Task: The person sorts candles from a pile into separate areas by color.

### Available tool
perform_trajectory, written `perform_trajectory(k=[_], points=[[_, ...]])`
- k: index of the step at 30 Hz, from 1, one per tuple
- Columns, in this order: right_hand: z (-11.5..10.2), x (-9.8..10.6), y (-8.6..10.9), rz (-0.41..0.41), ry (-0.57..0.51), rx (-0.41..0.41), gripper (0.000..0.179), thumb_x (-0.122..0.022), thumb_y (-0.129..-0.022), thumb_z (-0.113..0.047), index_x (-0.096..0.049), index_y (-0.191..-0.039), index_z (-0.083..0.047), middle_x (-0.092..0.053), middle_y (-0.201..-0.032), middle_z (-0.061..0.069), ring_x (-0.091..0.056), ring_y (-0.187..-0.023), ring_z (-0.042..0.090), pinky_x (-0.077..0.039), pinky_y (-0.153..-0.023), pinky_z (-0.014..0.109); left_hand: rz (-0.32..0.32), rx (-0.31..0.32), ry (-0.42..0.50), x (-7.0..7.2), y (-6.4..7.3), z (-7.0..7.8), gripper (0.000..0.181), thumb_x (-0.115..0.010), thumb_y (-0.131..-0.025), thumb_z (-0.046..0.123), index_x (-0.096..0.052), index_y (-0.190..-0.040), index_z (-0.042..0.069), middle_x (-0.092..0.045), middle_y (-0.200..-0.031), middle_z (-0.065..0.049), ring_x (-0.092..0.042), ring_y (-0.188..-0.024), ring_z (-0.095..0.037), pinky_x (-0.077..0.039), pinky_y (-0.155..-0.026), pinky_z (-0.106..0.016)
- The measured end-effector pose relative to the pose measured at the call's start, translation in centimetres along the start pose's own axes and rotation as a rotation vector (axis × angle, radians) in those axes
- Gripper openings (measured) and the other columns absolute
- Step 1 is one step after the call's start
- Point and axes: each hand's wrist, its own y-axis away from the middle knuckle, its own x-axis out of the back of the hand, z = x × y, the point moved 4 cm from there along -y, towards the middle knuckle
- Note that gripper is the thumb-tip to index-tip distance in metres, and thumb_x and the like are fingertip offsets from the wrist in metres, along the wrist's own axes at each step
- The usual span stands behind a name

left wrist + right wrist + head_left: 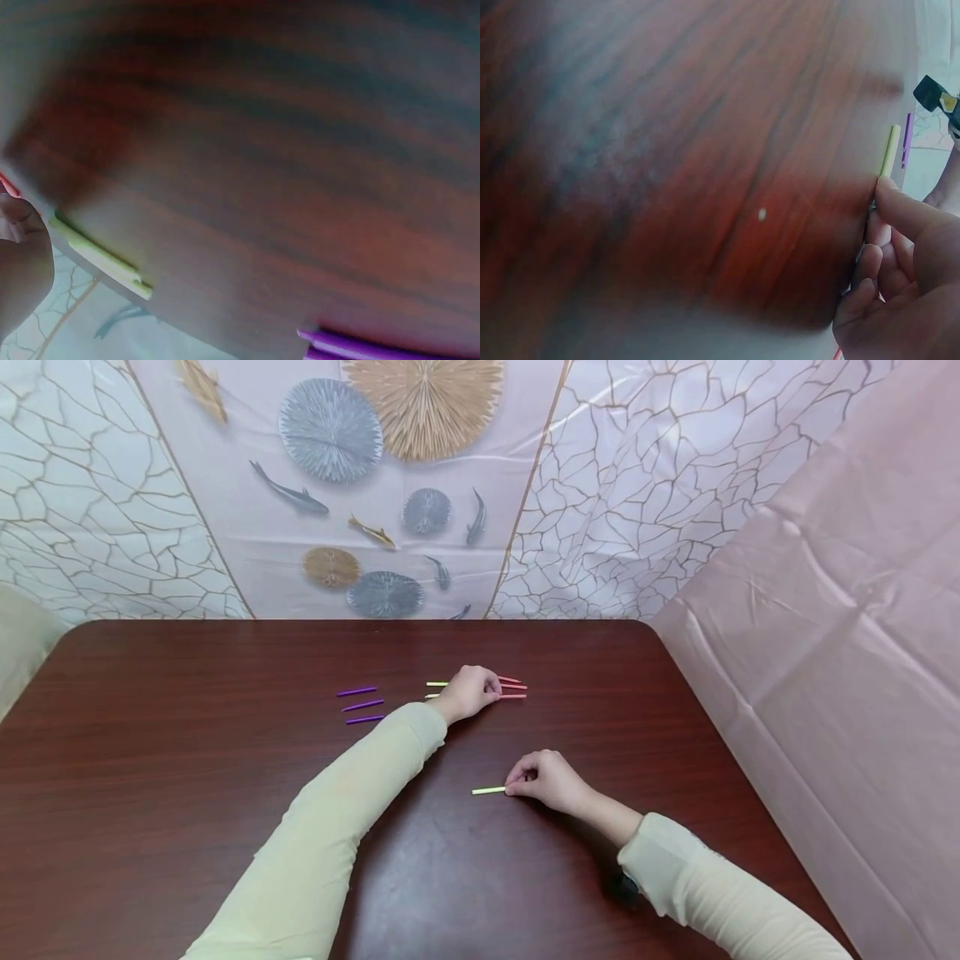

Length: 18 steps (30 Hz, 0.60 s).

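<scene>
My right hand (551, 782) pinches the right end of a thin yellow-green stick (487, 791) between thumb and fingers, close over the table. In the right wrist view that stick (890, 152) sticks out past the thumb tip. Farther back, my left hand (471, 691) has its thumb and index fingertips on the left end of the nearest red stick (513, 697). Two more red sticks (513, 687) lie just behind it. Left of this hand, the ends of other yellow-green sticks (437, 683) show; the wrist and hand hide the rest of them.
Three purple sticks (364, 705) lie in a loose row to the left, beside my left forearm. The dark brown table (187, 810) ends at a patterned cloth (390, 527) at the back and a pink cloth (825, 635) on the right.
</scene>
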Motion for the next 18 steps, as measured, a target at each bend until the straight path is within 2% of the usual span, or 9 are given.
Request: perform_trajectory(k=[4, 12, 18], points=[[-0.01, 0.07, -0.02, -0.002, -0.004, 0.01, 0.007, -0.076, -0.075, -0.013, -0.072, -0.074, -0.008, -0.066, -0.066, 0.0, -0.043, -0.057, -0.004, -0.038, -0.053, 0.017, -0.027, 0.004, -0.028, -0.7, -0.05, -0.04, 0.008, -0.061, -0.088, 0.008, -0.069, -0.087, 0.006, -0.069, -0.084, -0.005, -0.06, -0.077, -0.013, -0.047, -0.072, -0.022], [-0.11, 0.12, -0.06, -0.001, -0.007, 0.012, 0.007, -0.076, -0.075, -0.013, -0.072, -0.073, -0.008, -0.065, -0.065, 0.0, -0.042, -0.055, -0.004, -0.038, -0.052, 0.016, -0.025, -0.007, -0.038, -1.0, -0.09, -0.12, 0.006, -0.064, -0.086, 0.009, -0.069, -0.087, 0.006, -0.069, -0.082, -0.004, -0.06, -0.074, -0.012, -0.047, -0.07, -0.02], [0.05, 0.03, -0.06, -0.005, -0.008, 0.004, 0.007, -0.076, -0.075, -0.013, -0.072, -0.074, -0.008, -0.065, -0.066, 0.0, -0.043, -0.056, -0.004, -0.038, -0.053, 0.016, -0.047, -0.003, 0.015, -0.9, 0.11, -0.31, 0.007, -0.065, -0.086, 0.011, -0.068, -0.09, 0.005, -0.069, -0.085, -0.006, -0.062, -0.079, -0.014, -0.048, -0.075, -0.022]])
